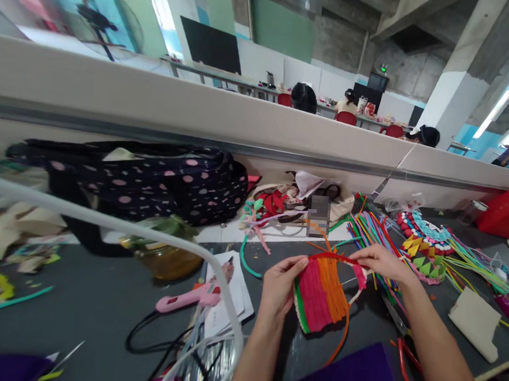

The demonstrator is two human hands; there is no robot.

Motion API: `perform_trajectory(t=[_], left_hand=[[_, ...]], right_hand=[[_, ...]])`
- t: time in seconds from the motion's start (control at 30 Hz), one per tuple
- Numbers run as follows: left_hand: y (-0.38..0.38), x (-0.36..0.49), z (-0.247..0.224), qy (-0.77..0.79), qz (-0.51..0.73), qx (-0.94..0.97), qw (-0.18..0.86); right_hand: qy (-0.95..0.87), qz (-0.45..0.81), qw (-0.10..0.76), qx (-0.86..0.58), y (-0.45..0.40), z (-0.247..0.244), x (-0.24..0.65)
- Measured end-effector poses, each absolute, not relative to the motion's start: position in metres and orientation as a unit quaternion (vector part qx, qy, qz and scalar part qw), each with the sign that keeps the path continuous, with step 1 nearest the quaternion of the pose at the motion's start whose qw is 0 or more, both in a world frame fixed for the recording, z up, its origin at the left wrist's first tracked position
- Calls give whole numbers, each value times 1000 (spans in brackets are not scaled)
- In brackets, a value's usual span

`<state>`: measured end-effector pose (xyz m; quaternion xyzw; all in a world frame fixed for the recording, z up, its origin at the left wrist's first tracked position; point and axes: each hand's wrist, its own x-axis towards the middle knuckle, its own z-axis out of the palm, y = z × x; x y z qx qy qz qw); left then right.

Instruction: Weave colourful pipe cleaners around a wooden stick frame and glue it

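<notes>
My left hand is closed on the upper left corner of a striped panel, its thumb on top. The panel looks made of pink and orange pipe cleaners laid side by side, with a green strip along its left edge. A red pipe cleaner runs along the panel's top edge. My right hand pinches that red strip's right end between thumb and fingers. Just below those fingers a short pink piece sticks out. A loose orange pipe cleaner curves down from the panel's right side.
Left of my hands lie a pink glue gun and a white curved tube. Red-handled scissors rest beneath my right forearm. Bundled pipe cleaners, a dotted bag and a jar stand farther back. A low partition closes the rear.
</notes>
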<state>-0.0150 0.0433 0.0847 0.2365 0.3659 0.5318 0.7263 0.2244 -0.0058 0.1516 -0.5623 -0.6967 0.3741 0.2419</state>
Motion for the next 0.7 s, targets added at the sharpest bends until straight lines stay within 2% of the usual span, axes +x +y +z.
perform_trajectory(t=[0.13, 0.27, 0.47, 0.7], left_hand=[[46, -15, 82, 369, 537, 221, 725], [46, -14, 82, 368, 546, 208, 723], [50, -14, 76, 368, 561, 186, 718], [55, -16, 70, 364, 587, 148, 708]], right_hand=[[-674, 422, 256, -549, -3, 154, 228], [-645, 419, 278, -576, 1, 147, 234], [-715, 303, 240, -583, -3, 153, 231], [-810, 146, 142, -550, -22, 177, 219]])
